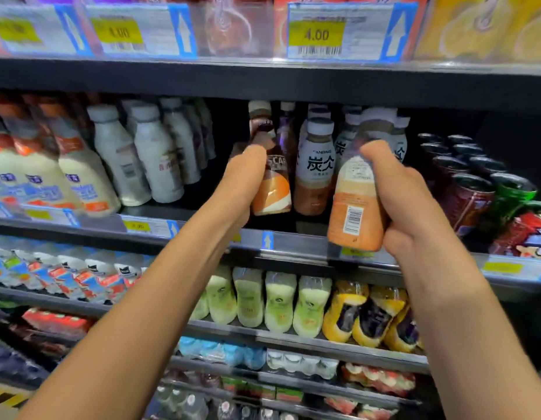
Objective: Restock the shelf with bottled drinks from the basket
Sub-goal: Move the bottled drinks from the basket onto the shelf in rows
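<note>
At mid shelf (296,237), both hands on bottles.
Left hand (243,184) curls round brown-orange bottle (272,189); right hand (411,204) clamps peach bottle (352,207), barcode facing the camera.

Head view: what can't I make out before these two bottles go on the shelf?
All in the head view:
- Basket: outside the frame.
- Left hand fingertips: hidden behind the brown-capped bottle it grips.
- Orange bottle in the right hand: front label faces away; cap blurred by motion.
- Price tags on the shelf: blurred, unreadable.
- Depth behind the standing bottles: too dark.
</note>
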Demonstrator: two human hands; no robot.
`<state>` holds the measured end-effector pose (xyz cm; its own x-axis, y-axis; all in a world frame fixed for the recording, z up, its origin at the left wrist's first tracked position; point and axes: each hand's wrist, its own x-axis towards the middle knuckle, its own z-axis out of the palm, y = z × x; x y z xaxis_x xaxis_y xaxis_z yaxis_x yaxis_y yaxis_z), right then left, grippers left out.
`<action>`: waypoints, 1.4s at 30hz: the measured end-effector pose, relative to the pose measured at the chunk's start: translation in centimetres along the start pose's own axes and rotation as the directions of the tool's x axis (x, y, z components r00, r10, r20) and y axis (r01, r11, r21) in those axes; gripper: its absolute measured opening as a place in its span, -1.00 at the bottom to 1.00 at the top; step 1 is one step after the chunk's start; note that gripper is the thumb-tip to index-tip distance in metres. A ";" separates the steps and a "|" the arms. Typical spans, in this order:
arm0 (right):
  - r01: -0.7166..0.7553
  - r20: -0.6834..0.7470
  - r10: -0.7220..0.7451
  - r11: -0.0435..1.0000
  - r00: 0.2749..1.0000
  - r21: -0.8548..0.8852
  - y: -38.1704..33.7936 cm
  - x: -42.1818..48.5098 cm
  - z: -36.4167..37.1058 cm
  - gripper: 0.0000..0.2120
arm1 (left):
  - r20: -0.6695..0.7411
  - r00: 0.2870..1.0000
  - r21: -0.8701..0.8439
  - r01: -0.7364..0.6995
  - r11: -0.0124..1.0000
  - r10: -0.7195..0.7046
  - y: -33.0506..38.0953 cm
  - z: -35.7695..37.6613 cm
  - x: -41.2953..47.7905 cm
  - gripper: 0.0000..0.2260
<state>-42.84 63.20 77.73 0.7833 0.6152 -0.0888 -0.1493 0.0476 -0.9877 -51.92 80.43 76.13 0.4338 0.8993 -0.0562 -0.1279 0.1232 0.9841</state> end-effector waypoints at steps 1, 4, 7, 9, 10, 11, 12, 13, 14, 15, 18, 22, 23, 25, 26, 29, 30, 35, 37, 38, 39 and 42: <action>0.014 -0.043 -0.012 1.000 0.999 0.026 0.1 0.7 0.2 -0.53 | -0.015 1.000 -0.024 0.004 1.000 -0.005 0.4 0.5 1.3 -0.65; 0.104 -0.147 -0.089 0.990 0.985 0.098 0.4 2.7 0.8 -0.70 | -0.020 0.995 0.092 -0.093 0.991 0.095 0.1 1.3 4.3 -0.45; 0.122 -0.171 -0.108 0.990 0.979 0.076 1.7 4.3 0.8 -0.72 | 0.086 0.978 0.228 -0.206 0.952 0.191 -0.6 1.6 5.5 -0.42; 0.118 -0.165 -0.104 0.990 0.981 0.079 2.6 5.2 0.8 -0.69 | 0.154 0.965 0.312 -0.253 0.916 0.213 -1.4 1.7 6.6 -0.49; 0.141 -0.165 -0.126 0.986 0.978 0.087 2.9 5.7 0.8 -0.64 | 0.176 0.957 0.338 -0.277 0.899 0.229 -1.8 1.6 7.2 -0.49; 0.168 -0.167 -0.153 0.983 0.974 0.078 3.2 6.1 0.8 -0.59 | 0.194 0.950 0.346 -0.301 0.889 0.246 -2.1 1.6 7.5 -0.49; 0.185 -0.167 -0.174 0.981 0.970 0.053 3.3 6.5 0.8 -0.56 | 0.202 0.942 0.352 -0.324 0.878 0.266 -2.5 1.6 8.0 -0.48; 0.197 -0.161 -0.190 0.980 0.968 0.025 3.3 6.8 0.9 -0.55 | 0.209 0.935 0.358 -0.346 0.867 0.286 -2.8 1.6 8.3 -0.47; 0.202 -0.156 -0.199 0.979 0.967 0.005 3.4 7.2 1.0 -0.53 | 0.214 0.930 0.362 -0.360 0.860 0.299 -3.0 1.6 8.6 -0.46; 0.206 -0.152 -0.204 0.979 0.967 -0.006 3.4 7.6 1.1 -0.50 | 0.219 0.931 0.369 -0.357 0.858 0.293 -3.1 1.6 8.8 -0.45; 0.218 -0.150 -0.233 0.970 0.961 -0.111 3.3 8.4 1.3 -0.32 | 0.243 0.925 0.388 -0.370 0.844 0.293 -2.9 1.8 9.7 -0.44; 0.221 -0.117 -0.256 0.943 0.960 -0.250 3.5 9.2 0.7 -0.40 | 0.227 0.921 0.440 -0.388 0.810 0.318 -3.2 2.0 11.0 -0.46; 0.221 -0.111 -0.255 0.942 0.961 -0.254 3.5 9.4 0.6 -0.45 | 0.220 0.921 0.448 -0.387 0.806 0.321 -3.3 2.1 11.1 -0.47; 0.220 -0.110 -0.255 0.941 0.961 -0.256 3.7 9.6 0.6 -0.46 | 0.214 0.923 0.454 -0.384 0.804 0.320 -3.6 2.1 11.4 -0.48; 0.226 -0.119 -0.264 0.938 0.957 -0.261 3.7 9.8 0.7 -0.41 | 0.213 0.922 0.454 -0.386 0.803 0.323 -3.7 2.1 11.6 -0.48; 0.253 -0.152 -0.305 0.924 0.940 -0.286 3.9 10.0 1.1 -0.26 | 0.199 0.924 0.465 -0.383 0.798 0.327 -3.7 2.2 11.6 -0.49; 0.260 -0.156 -0.314 0.920 0.936 -0.293 4.0 10.0 1.1 -0.24 | 0.194 0.924 0.465 -0.382 0.799 0.329 -3.7 2.2 11.6 -0.49; 0.281 -0.146 -0.327 0.922 0.934 -0.266 4.3 9.9 0.9 -0.27 | 0.192 0.921 0.480 -0.389 0.786 0.339 -3.9 2.3 11.3 -0.49; 0.282 -0.143 -0.326 0.923 0.934 -0.262 4.4 9.9 1.0 -0.26 | 0.202 0.919 0.466 -0.394 0.792 0.338 -4.0 2.2 11.2 -0.48; 0.282 -0.143 -0.327 0.922 0.934 -0.265 4.4 9.9 1.0 -0.26 | 0.209 0.920 0.455 -0.390 0.800 0.330 -4.0 2.2 11.2 -0.48; 0.284 -0.140 -0.328 0.922 0.934 -0.263 4.4 9.9 1.0 -0.25 | 0.216 0.923 0.445 -0.384 0.809 0.319 -4.0 2.1 11.1 -0.47; 0.286 -0.123 -0.324 0.924 0.938 -0.254 4.4 9.9 1.1 -0.22 | 0.226 0.933 0.406 -0.350 0.844 0.279 -3.8 2.0 11.3 -0.46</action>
<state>-36.42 70.33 72.62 0.8574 0.4647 0.2213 0.2396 0.0201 -0.9707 -44.72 89.31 72.08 0.5709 0.7788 0.2599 0.1023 -0.3816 0.9187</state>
